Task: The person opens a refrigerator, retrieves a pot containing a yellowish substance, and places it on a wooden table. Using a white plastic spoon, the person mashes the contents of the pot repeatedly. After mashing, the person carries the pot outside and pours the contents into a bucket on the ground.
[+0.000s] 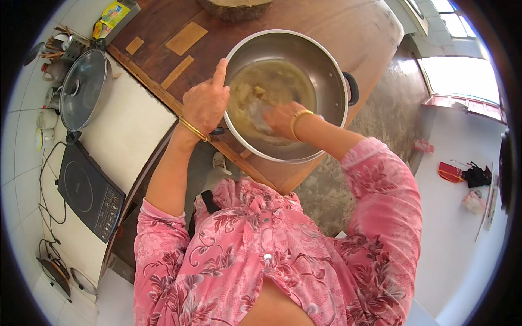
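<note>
In front of me a wide metal pot with a pale rim and black side handles rests on a wooden table. Cloudy yellowish liquid covers its bottom, and pale, soft-looking pieces lie in it. My left hand grips the pot's left rim, its index finger stretched along the edge. Inside the pot, my right hand dips its fingers into the liquid. Those fingers are blurred and partly under the surface, so whether they hold a piece cannot be told. Each wrist carries a gold-coloured bangle.
The wooden table bears another round vessel at its far edge. On the pale counter to the left are a lidded pan, an induction cooker with a cord, and a utensil holder. Concrete floor lies to the right.
</note>
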`<state>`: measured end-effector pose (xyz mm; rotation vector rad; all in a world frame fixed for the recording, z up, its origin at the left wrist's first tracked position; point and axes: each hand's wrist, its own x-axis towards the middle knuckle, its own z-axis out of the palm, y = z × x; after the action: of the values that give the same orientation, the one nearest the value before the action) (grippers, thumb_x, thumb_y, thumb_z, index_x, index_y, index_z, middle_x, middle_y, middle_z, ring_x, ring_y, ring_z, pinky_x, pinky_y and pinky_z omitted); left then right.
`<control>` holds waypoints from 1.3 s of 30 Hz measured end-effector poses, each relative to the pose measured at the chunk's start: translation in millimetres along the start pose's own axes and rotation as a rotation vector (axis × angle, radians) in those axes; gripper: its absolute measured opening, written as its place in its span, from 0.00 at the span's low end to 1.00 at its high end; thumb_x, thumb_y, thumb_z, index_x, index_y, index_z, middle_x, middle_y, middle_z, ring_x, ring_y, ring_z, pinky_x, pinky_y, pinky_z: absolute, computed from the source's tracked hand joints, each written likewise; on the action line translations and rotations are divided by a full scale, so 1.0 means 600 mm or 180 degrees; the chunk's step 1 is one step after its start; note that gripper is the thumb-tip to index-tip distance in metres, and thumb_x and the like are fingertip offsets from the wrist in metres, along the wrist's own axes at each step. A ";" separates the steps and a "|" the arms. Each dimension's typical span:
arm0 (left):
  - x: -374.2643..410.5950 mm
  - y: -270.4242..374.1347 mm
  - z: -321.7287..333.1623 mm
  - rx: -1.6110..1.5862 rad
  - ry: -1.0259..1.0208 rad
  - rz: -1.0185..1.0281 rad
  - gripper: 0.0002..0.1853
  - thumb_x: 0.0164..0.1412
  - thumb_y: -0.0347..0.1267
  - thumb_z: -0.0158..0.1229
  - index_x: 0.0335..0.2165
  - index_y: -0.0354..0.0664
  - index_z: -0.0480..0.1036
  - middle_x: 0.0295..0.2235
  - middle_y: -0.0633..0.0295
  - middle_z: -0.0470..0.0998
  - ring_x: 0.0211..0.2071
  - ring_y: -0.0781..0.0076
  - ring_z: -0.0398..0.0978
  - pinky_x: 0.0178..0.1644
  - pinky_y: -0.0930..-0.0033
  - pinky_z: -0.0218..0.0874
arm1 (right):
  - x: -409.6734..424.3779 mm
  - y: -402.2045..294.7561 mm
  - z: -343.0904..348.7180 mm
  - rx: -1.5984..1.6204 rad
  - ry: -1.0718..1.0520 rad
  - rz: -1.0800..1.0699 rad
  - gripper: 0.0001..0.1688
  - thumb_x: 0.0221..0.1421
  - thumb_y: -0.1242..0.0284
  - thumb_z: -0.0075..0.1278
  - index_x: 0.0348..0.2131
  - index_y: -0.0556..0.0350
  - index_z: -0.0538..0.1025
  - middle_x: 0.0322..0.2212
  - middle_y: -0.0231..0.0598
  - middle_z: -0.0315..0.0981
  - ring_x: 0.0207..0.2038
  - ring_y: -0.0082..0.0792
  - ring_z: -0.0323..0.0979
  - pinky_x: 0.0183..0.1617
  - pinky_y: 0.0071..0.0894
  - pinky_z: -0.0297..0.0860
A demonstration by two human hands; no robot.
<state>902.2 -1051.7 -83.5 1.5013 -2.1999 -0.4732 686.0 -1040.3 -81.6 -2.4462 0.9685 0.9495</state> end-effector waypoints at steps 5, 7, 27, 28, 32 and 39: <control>0.001 0.005 -0.002 -0.0014 -0.0011 0.0021 0.30 0.55 0.32 0.48 0.56 0.40 0.52 0.29 0.46 0.75 0.27 0.47 0.73 0.30 0.52 0.63 | -0.042 -0.011 0.021 -0.0167 -0.0039 -0.0183 0.15 0.48 0.74 0.47 0.38 0.61 0.67 0.31 0.51 0.72 0.36 0.46 0.73 0.37 0.38 0.70; 0.001 0.005 -0.003 0.0073 -0.0058 -0.0027 0.30 0.55 0.32 0.48 0.56 0.40 0.52 0.29 0.46 0.75 0.27 0.47 0.73 0.30 0.52 0.63 | -0.012 -0.017 0.007 0.0103 0.0330 -0.0020 0.16 0.48 0.75 0.47 0.39 0.62 0.67 0.32 0.52 0.72 0.36 0.47 0.73 0.37 0.39 0.70; 0.005 0.006 -0.001 0.0069 -0.0086 -0.0017 0.31 0.55 0.32 0.49 0.56 0.39 0.51 0.28 0.47 0.75 0.27 0.47 0.73 0.29 0.53 0.63 | 0.070 0.019 -0.066 0.0500 -0.0036 0.0633 0.17 0.47 0.70 0.51 0.40 0.45 0.76 0.44 0.38 0.70 0.45 0.39 0.71 0.45 0.38 0.69; 0.002 0.003 -0.002 0.0076 -0.0081 -0.0040 0.31 0.55 0.32 0.49 0.56 0.39 0.51 0.28 0.47 0.75 0.27 0.47 0.73 0.29 0.53 0.63 | 0.043 -0.003 -0.050 0.0024 0.0211 0.0043 0.16 0.47 0.71 0.51 0.40 0.47 0.77 0.47 0.37 0.67 0.47 0.39 0.69 0.46 0.39 0.68; 0.003 0.004 -0.003 0.0148 -0.0004 -0.0006 0.31 0.55 0.32 0.50 0.56 0.39 0.51 0.28 0.47 0.75 0.27 0.47 0.73 0.29 0.53 0.63 | 0.030 -0.043 -0.010 0.0414 -0.0012 0.0697 0.18 0.46 0.72 0.52 0.41 0.50 0.75 0.48 0.40 0.66 0.48 0.40 0.68 0.46 0.38 0.69; 0.009 0.009 0.001 0.0089 -0.0097 0.0045 0.31 0.55 0.32 0.50 0.56 0.39 0.51 0.28 0.47 0.75 0.27 0.47 0.73 0.29 0.53 0.63 | 0.067 0.041 -0.031 0.0481 0.0556 0.0852 0.17 0.47 0.74 0.50 0.40 0.55 0.75 0.40 0.43 0.73 0.43 0.42 0.72 0.43 0.39 0.70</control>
<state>896.0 -1055.0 -80.7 1.5012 -2.2478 -0.4657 699.0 -1086.7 -97.7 -2.3406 1.4021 0.7191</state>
